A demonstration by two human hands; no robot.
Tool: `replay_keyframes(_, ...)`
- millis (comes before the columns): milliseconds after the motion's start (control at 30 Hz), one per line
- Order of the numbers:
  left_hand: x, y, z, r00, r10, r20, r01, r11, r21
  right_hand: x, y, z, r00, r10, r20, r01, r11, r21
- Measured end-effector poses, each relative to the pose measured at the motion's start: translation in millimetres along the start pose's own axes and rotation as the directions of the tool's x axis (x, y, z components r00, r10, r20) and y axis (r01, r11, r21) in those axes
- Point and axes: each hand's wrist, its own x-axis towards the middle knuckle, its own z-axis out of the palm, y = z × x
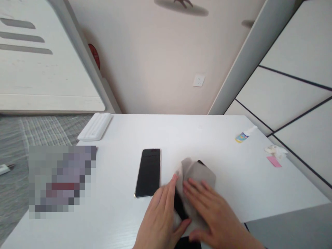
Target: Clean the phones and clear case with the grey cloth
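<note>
Low in the middle of the head view, both my hands are on a crumpled light grey cloth (204, 172). My left hand (159, 216) is closed at the cloth's left edge, its fingertips and thumb against it. My right hand (211, 207) lies over the cloth with its fingers stretched out, slightly blurred. Something black (180, 204) shows between my hands, and more black sticks out past the cloth's top and near the bottom edge; what it is stays hidden. Just left of the cloth lies a smartphone (148, 173) with a dark screen and a clear case edge.
The white table (116, 211) carries a white slab-like case (95, 127) at its back left and a blurred-out flat item (64, 178) at its left edge. Toward the right lie a small bottle (245, 134), crumpled tissue (276, 151) and a pink slip (274, 161).
</note>
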Motion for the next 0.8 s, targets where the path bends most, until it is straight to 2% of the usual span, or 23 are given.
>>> replay_keyframes(67, -0.1, -1.0, 0.3, 0.999, 0.02, -0.025, -0.02, 0.999, 0.027, 0.6, -3.3, 1.3, 0.991, -0.127, 0.051, 0.124, 0.991, 0.058)
replay_keyframes(100, 0.0, -1.2, 0.1, 0.999, 0.019, -0.034, -0.018, 0.999, 0.036, 0.6, -2.9, 0.7, 0.993, -0.104, 0.062, 0.1, 0.993, 0.064)
replay_keyframes(200, 0.5, -0.9, -1.4, 0.998, 0.003, -0.06, 0.0, 0.999, 0.043, 1.3, 4.7, -4.9, 0.988, 0.156, 0.013, -0.155, 0.987, -0.038)
replay_keyframes(233, 0.7, -0.7, -1.9, 0.998, 0.002, -0.067, 0.001, 0.999, 0.044, 1.9, 7.0, -6.8, 0.983, 0.183, -0.006, -0.183, 0.98, -0.072)
replay_keyframes(267, 0.8, -0.4, -2.1, 0.998, 0.004, -0.07, -0.001, 0.999, 0.045, 2.7, 8.1, -8.2, 0.989, 0.148, -0.008, -0.149, 0.985, -0.091)
replay_keyframes(367, 0.7, -0.2, -2.1, 0.998, 0.014, -0.065, -0.011, 0.999, 0.044, 4.6, 7.3, -8.7, 0.994, -0.086, 0.067, 0.09, 0.994, -0.059)
replay_keyframes(400, 0.6, -0.2, -1.9, 0.998, 0.008, -0.067, -0.005, 0.999, 0.043, 4.6, 7.2, -7.7, 0.993, -0.097, 0.073, 0.102, 0.993, -0.061)
replay_keyframes(500, 0.2, 0.3, -1.7, 0.995, -0.016, -0.099, 0.02, 0.999, 0.043, 2.7, 7.9, -2.6, 0.994, 0.111, 0.003, -0.109, 0.985, -0.137)
replay_keyframes(533, 0.2, 0.6, -1.9, 0.994, -0.02, -0.103, 0.024, 0.999, 0.04, 1.6, 7.4, -0.4, 0.99, 0.141, -0.021, -0.143, 0.979, -0.144)
replay_keyframes(567, 0.3, 0.9, -2.3, 0.994, -0.021, -0.103, 0.025, 0.999, 0.036, 0.5, 6.4, 1.8, 0.993, 0.115, -0.03, -0.118, 0.983, -0.138)
replay_keyframes(667, 0.6, 1.7, -4.5, 0.997, -0.021, -0.069, 0.022, 1.0, 0.015, -1.3, 4.3, 5.7, 0.993, -0.101, 0.056, 0.104, 0.993, -0.057)
replay_keyframes(700, 0.8, 1.7, -5.1, 0.998, -0.026, -0.064, 0.027, 1.0, 0.01, -1.5, 5.2, 5.7, 0.993, -0.09, 0.075, 0.093, 0.995, -0.044)
replay_keyframes(800, 0.6, 1.4, -5.9, 0.997, -0.046, -0.066, 0.047, 0.999, -0.001, -1.4, 8.9, 4.1, 0.989, 0.146, 0.03, -0.144, 0.987, -0.067)
